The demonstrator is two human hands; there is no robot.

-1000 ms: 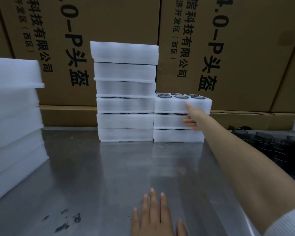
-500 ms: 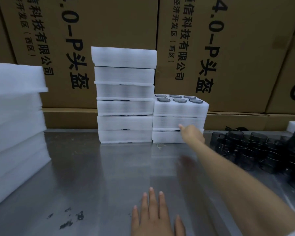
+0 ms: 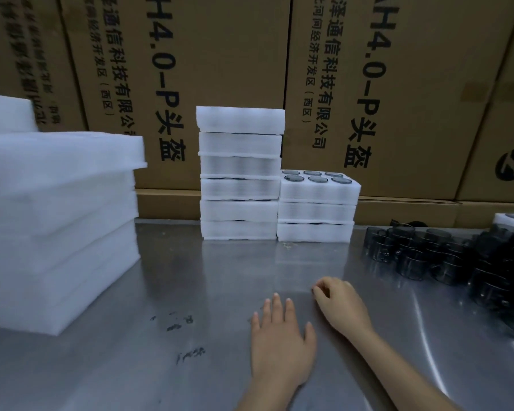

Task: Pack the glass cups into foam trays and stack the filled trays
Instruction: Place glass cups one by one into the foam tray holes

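Both hands are just parked on the steel counter (image 3: 190, 292) and neither has a grip on anything. The left hand (image 3: 281, 345) lies flat with fingers spread, and the right hand (image 3: 340, 304) is loosely curled right next to it. Dark cups (image 3: 457, 256) are piled off to the right. Filled trays (image 3: 316, 209) are stacked at the back, with six cups in the top one, beside a taller stack (image 3: 239, 173). Spare foam (image 3: 57, 226) sits on the left.

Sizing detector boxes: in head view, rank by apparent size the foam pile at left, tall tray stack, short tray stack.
1. foam pile at left, though nearest the camera
2. tall tray stack
3. short tray stack
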